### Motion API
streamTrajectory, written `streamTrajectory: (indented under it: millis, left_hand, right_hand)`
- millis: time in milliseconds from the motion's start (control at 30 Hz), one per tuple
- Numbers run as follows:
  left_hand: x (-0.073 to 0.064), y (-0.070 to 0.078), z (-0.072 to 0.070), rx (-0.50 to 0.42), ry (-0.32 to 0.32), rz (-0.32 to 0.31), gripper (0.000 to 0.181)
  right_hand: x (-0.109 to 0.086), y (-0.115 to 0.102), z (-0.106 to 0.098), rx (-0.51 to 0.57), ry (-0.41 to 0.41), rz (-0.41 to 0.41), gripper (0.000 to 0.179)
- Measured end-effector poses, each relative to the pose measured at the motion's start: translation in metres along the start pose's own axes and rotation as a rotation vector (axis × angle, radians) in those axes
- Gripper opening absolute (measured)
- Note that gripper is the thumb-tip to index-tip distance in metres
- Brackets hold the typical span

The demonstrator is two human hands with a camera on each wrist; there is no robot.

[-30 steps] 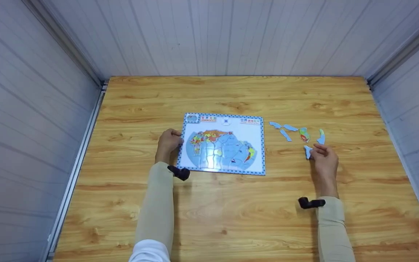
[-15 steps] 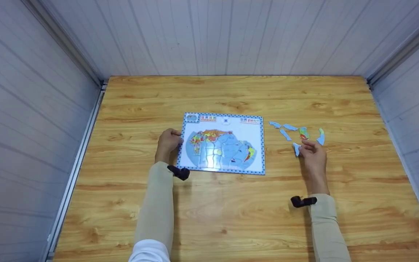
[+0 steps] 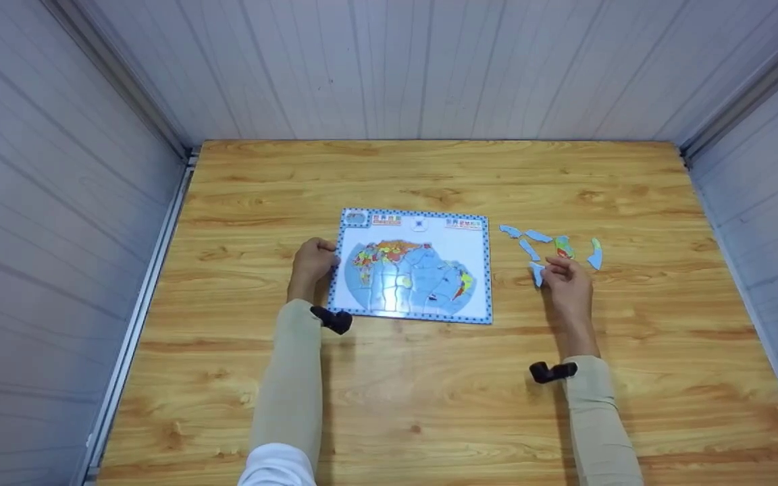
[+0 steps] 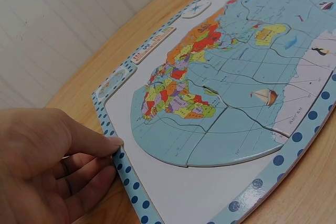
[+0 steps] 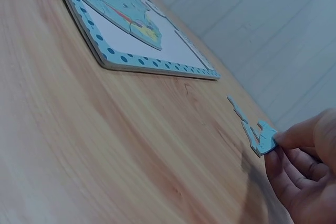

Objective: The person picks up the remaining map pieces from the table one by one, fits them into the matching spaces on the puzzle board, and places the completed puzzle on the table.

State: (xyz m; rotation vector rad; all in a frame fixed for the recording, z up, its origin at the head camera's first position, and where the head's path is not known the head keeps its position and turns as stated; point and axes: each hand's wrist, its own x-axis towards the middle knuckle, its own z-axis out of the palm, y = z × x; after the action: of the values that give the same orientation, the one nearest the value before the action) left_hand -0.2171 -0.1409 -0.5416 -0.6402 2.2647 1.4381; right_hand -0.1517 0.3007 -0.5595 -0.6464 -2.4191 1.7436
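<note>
Puzzle piece (image 3: 536, 274), plain blue, is pinched between the thumb and fingers of my right hand (image 3: 570, 287), to the right of the map board (image 3: 470, 243) and level with the middle of its right edge. Over the last second I have brought it leftward across the tabletop (image 3: 416, 398), so I judge it closer to being fitted, though it is apart from the board. The map's upper right shows white where pieces seem to be missing. My left hand (image 3: 313, 262) hasn't shifted: thumb on the rim, fingers against the side, it grips the board's left edge. Five loose pieces (image 3: 538, 236) lie just beyond my right fingers, between the board and the tabletop's right edge. Bare wood separates my piece from the board, giving me a short direct path; more runs from the board's near edge to the tabletop's front, and behind it to the back edge.
</note>
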Motion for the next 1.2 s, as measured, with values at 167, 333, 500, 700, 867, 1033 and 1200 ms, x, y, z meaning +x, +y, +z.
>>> streamTrajectory:
  millis: [167,333,500,700,867,1033,1200]
  left_hand:
    - [0.0,0.0,-0.001,0.003,-0.006,-0.002,0.026]
    - [0.0,0.0,-0.001,0.011,0.005,0.0,0.026]
    - [0.001,0.0,0.0,0.018,0.013,0.009,0.026]
    - [0.002,-0.002,0.0,0.026,0.019,0.033,0.025]
    - [0.002,-0.002,-0.001,0.019,0.009,0.011,0.025]
    - [0.001,-0.001,0.0,0.023,0.016,0.01,0.025]
    - [0.001,-0.001,0.001,0.026,0.019,0.022,0.026]
  right_hand:
    - [0.0,-0.002,0.007,0.015,-0.006,-0.01,0.03]
    - [0.0,-0.003,0.014,-0.004,-0.017,-0.03,0.029]
    - [-0.001,-0.006,0.021,0.003,-0.023,-0.05,0.028]
    - [-0.011,-0.021,0.028,0.033,-0.04,-0.083,0.028]
    - [-0.006,-0.015,0.038,0.011,-0.062,-0.046,0.029]
    - [-0.004,-0.015,0.046,-0.019,-0.076,-0.043,0.028]
    - [-0.004,-0.017,0.052,-0.03,-0.097,-0.061,0.026]
